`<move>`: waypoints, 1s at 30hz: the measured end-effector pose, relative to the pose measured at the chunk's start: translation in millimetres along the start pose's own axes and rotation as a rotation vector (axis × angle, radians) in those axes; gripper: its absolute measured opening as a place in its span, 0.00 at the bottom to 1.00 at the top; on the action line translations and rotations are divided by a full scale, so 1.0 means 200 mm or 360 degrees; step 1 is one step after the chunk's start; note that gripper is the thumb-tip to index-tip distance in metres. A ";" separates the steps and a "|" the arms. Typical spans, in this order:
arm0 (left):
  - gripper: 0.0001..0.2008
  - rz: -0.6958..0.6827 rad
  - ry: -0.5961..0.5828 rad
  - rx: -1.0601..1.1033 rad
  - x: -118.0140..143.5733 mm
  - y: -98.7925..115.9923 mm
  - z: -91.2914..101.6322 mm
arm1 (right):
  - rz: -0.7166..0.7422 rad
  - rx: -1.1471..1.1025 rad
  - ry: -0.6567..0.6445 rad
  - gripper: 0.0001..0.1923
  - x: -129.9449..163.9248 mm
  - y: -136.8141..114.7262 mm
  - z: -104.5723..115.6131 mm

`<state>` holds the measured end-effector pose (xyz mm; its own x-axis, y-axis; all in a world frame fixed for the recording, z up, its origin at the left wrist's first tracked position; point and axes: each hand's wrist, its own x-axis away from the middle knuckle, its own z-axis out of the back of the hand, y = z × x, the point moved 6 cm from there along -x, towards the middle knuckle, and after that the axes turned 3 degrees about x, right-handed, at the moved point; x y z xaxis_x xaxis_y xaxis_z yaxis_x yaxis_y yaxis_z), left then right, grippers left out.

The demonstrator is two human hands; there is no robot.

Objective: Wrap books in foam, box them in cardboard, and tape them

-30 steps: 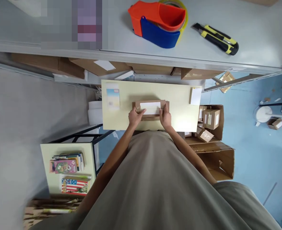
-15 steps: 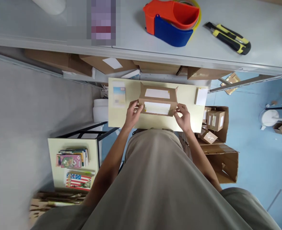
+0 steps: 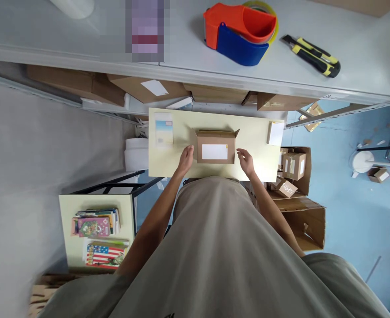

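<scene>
A small brown cardboard box (image 3: 216,139) lies on the pale yellow table, its broad front panel turned toward me. That panel carries a white label (image 3: 211,152), and small end flaps stick out at its upper corners. My left hand (image 3: 185,160) is held beside the box's left end, fingers stretched out, close to the side flap; I cannot tell if it touches. Just off the right end, my right hand (image 3: 246,162) has its fingers loosely bent and apart, with nothing in them.
On the table (image 3: 181,126) lie a blue-and-yellow booklet (image 3: 163,130) at left and a white pad (image 3: 275,133) at right. The shelf above holds a tape dispenser (image 3: 239,33) and a utility knife (image 3: 314,55). Book stacks (image 3: 95,225) stand lower left; open cartons (image 3: 304,223) lower right.
The box has turned so one labelled panel faces me instead of two. Both hands have come off its lower edges and now stand at its ends.
</scene>
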<state>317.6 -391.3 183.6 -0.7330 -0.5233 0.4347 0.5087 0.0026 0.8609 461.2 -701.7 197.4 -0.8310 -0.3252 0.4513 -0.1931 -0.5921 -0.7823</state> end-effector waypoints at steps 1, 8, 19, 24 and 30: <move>0.35 0.0044 0.0014 0.0052 -0.04 0.00 0.00 | -0.0008 -0.0067 0.0027 0.29 -0.02 -0.01 0.00; 0.38 0.0015 0.0055 0.0208 -0.09 0.14 0.06 | 0.0048 -0.0296 0.0033 0.43 -0.04 -0.20 0.04; 0.35 0.0221 0.0059 0.0139 0.09 0.08 0.07 | -0.0048 -0.0265 -0.0088 0.47 0.11 -0.17 -0.03; 0.35 -0.0213 0.0401 -0.0196 0.20 0.24 0.17 | 0.0144 -0.0062 0.0132 0.46 0.15 -0.22 0.10; 0.25 -0.0716 0.0085 -0.0547 0.25 0.50 0.07 | 0.0834 0.0562 0.0170 0.26 0.18 -0.58 0.15</move>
<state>325.7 -405.8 293.8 -0.8920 -0.4515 0.0234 0.2761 -0.5031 0.8189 469.2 -667.4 317.4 -0.8195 -0.5730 -0.0121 0.4212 -0.5878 -0.6908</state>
